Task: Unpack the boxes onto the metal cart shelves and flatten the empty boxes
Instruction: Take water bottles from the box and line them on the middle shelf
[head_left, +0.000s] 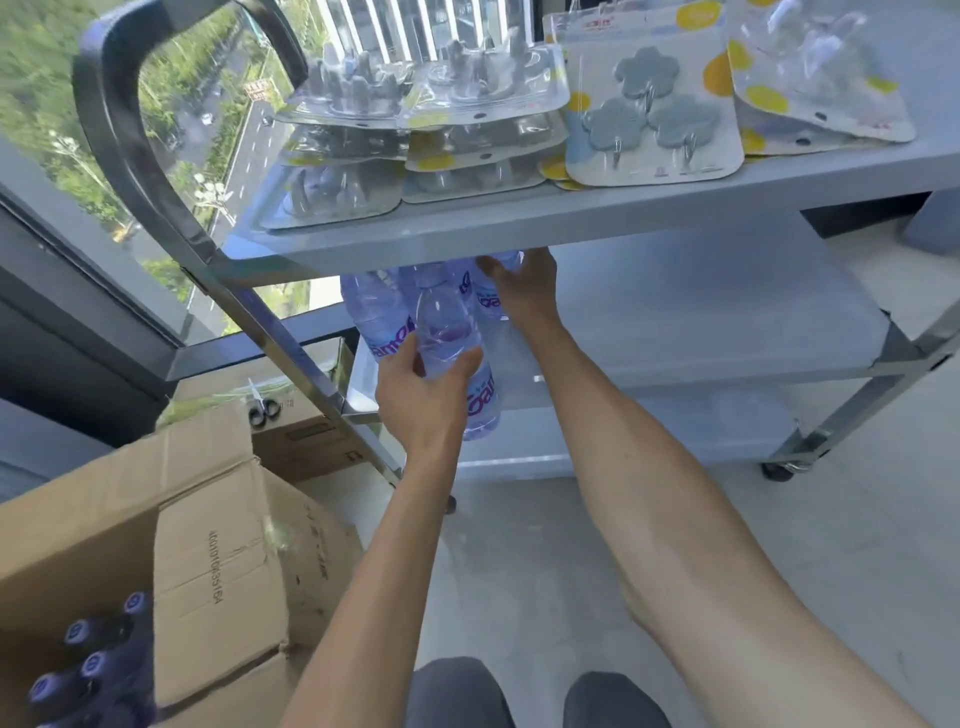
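Head view, item by item:

- Water bottles (453, 358), clear plastic with purple lettering, a cluster at the left end of the cart's middle shelf (701, 317). Your left hand (423, 400) wraps one bottle around its lower body, fingers curled on the near side, thumb across the front. Your right hand (524, 288) reaches in under the top shelf (519, 223) and rests against a bottle farther back; whether its fingers close round that bottle cannot be told, since the shelf edge hides them.
- Handling, by judgement: full bottles will be weighty for their size, the thin walls give under a squeeze, and the smooth label band may slip. Take each at the waist or just under the shoulder, not by the cap, and stand it down squarely so it does not topple its neighbours.
- Open cardboard box (171, 545), lower left — more bottles with dark purple caps (93, 665) stand in it, so unpacking looks unfinished and flattening not yet due.
- Second cardboard box (306, 436), behind it, with scissors (264, 413) on top.
- Top shelf: blister packs of grey flower-shaped hooks (652, 119), stacked.
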